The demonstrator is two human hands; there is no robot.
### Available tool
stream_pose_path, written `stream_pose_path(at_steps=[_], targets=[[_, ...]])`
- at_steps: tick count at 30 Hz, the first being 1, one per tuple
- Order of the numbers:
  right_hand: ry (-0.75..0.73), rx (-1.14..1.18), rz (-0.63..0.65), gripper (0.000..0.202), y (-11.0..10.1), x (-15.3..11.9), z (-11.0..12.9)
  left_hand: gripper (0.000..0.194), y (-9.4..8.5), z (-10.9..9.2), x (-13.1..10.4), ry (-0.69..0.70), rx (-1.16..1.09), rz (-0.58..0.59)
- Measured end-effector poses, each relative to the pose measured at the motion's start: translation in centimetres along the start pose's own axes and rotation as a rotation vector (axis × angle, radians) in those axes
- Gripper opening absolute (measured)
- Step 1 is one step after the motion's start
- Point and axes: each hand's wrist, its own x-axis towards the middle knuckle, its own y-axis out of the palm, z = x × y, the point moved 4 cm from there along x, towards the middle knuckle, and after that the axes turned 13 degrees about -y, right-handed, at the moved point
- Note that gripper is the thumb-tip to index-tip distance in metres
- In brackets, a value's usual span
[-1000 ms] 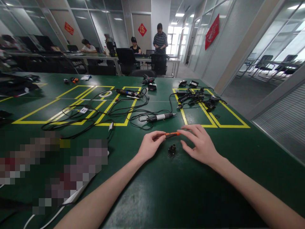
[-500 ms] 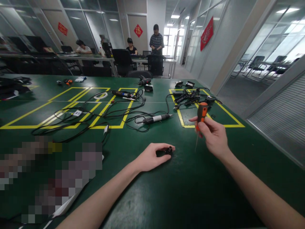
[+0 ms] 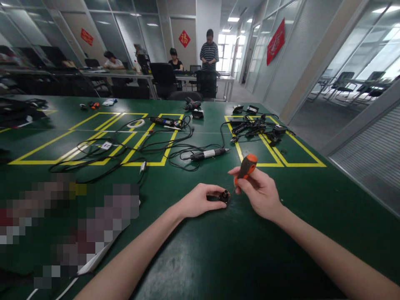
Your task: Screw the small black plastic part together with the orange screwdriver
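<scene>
A small black part (image 3: 224, 196) with a short round stub on top is pinched between the thumb and fingers of my left hand (image 3: 200, 201), low over the green table (image 3: 187, 258). My right hand (image 3: 261, 189) is closed around an orange and grey screwdriver (image 3: 247, 166). The screwdriver leans, its handle up to the right and its thin shaft pointing down-left to the black part's right side. Whether the tip touches the part I cannot tell. Beyond both hands lies a silver and black pen-shaped power tool (image 3: 208, 154) with a cord.
Black cables (image 3: 125, 143) wind over yellow tape outlines at the left. A heap of black cords and adapters (image 3: 261, 127) sits at the back right, a drill (image 3: 191, 104) at the far edge. A pixelated patch (image 3: 103, 221) hides things at front left. Several people are beyond the table.
My right hand has moved left and a little down, tilting the screwdriver so its shaft now reaches the black part's side. My left hand keeps its pinch. The view has shifted slightly.
</scene>
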Motion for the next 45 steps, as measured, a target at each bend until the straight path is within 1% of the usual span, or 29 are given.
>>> stream_pose_path(at_steps=[5,11,15,19,24,29,36,38,41,43,45], targets=[[-0.015,-0.053,0.028,0.018,0.1,-0.3,-0.3,0.032,-0.1,0.2,0.1,-0.014,-0.017,-0.010],[-0.029,-0.040,-0.009,0.017,-0.2,-0.3,0.2,0.035,-0.2,0.5,0.2,-0.027,-0.038,-0.007],[-0.047,-0.045,0.003,0.017,0.0,-0.3,0.3,0.036,-0.2,0.7,0.3,-0.040,-0.052,-0.004],[-0.031,-0.025,-0.003,0.017,0.1,-0.3,0.1,0.036,-0.3,0.6,0.2,-0.031,-0.026,-0.022],[-0.033,-0.034,0.025,0.019,0.1,-0.3,0.1,0.035,-0.4,0.4,0.1,-0.031,0.021,-0.057],[-0.021,-0.043,0.028,0.019,0.0,-0.4,0.2,0.036,-0.5,0.5,0.0,-0.032,0.071,-0.108],[0.036,-0.015,0.008,0.021,0.0,-0.3,-0.2,0.040,-0.5,0.9,0.1,-0.085,-0.007,-0.084],[0.082,0.036,0.009,0.024,0.0,-0.4,-0.2,0.042,-0.6,1.0,0.0,-0.103,-0.028,-0.043],[0.190,0.239,-0.006,0.028,0.4,-0.5,-0.2,0.044,-1.0,1.0,0.0,-0.124,-0.078,0.035],[0.255,0.388,-0.020,0.027,0.8,-0.6,-0.3,0.043,-1.3,1.1,0.0,-0.132,-0.100,0.043],[0.294,0.480,-0.021,0.027,1.1,-0.7,-0.4,0.042,-1.5,1.2,0.1,-0.144,-0.097,0.037]])
